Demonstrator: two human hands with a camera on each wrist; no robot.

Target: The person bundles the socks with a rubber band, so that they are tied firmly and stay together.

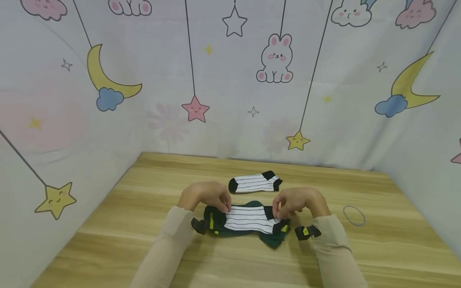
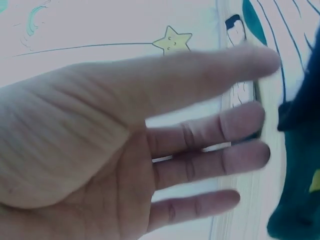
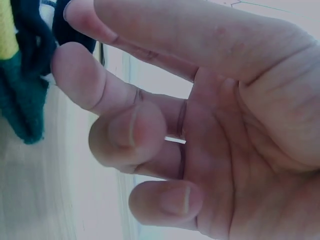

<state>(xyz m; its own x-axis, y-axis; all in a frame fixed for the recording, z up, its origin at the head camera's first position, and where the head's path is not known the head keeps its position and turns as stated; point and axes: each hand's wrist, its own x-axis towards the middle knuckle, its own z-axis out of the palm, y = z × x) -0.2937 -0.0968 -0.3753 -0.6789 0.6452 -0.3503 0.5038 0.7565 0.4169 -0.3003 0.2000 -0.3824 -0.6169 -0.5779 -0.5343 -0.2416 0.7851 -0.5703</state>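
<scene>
A white sock [image 1: 248,219] with thin dark stripes and black ends lies on a dark green sock bundle [image 1: 272,240] with yellow bands. My left hand [image 1: 211,195] pinches the striped sock's upper edge near its left end; in the left wrist view the thumb [image 2: 200,80] hides the index finger, and the other fingers are straight. The right hand [image 1: 296,201] pinches that sock by its black heel and opening, its remaining fingers loosely bent in the right wrist view. Just behind lies a second striped sock [image 1: 252,183], flat and apart from both hands.
A thin bluish ring [image 1: 354,215] lies on the wooden table [image 1: 392,240] to the right. Fabric walls [image 1: 230,80] printed with stars, moons and a rabbit enclose the back and both sides. Each wrist wears a black camera strap [image 1: 307,232].
</scene>
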